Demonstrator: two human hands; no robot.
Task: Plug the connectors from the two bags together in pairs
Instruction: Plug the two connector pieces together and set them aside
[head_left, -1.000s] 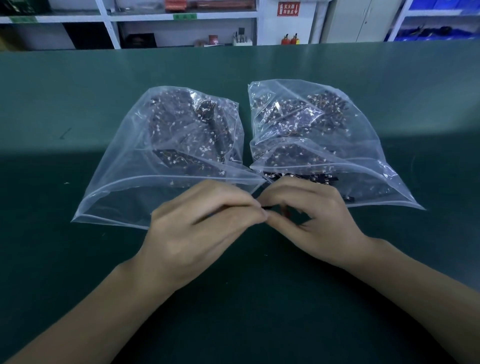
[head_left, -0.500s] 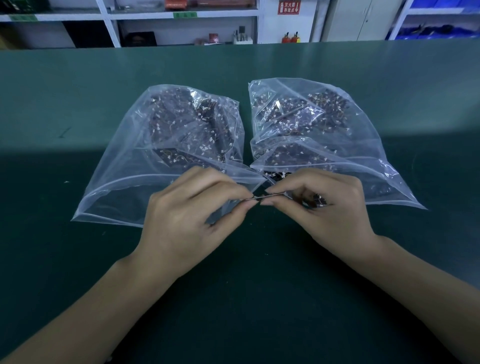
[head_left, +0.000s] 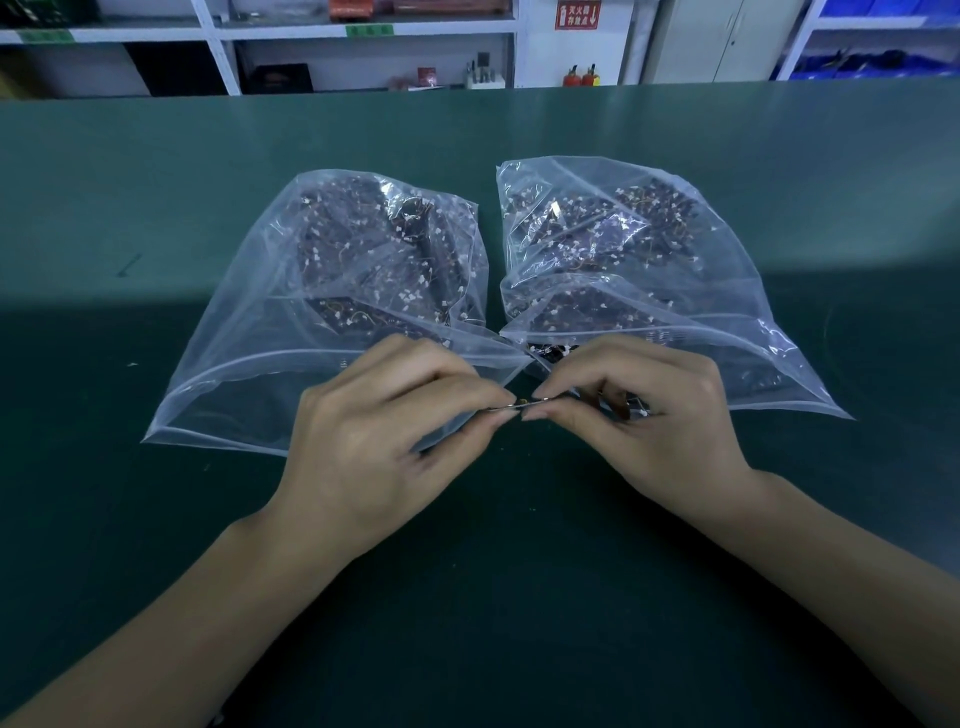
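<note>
At twelve o'clock I see a red wall sign (head_left: 577, 14), its writing too small to read. My left hand (head_left: 384, 436) and right hand (head_left: 644, 415) pinch a tiny connector pair (head_left: 522, 404) between fingertips, just below two clear bags (head_left: 332, 291) of dark wired connectors. Green table (head_left: 493, 571) lies bare toward six.

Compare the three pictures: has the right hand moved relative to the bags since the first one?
Yes. The right hand has drifted slightly away from the person, up onto the near edge of the right bag, which stayed put.
</note>
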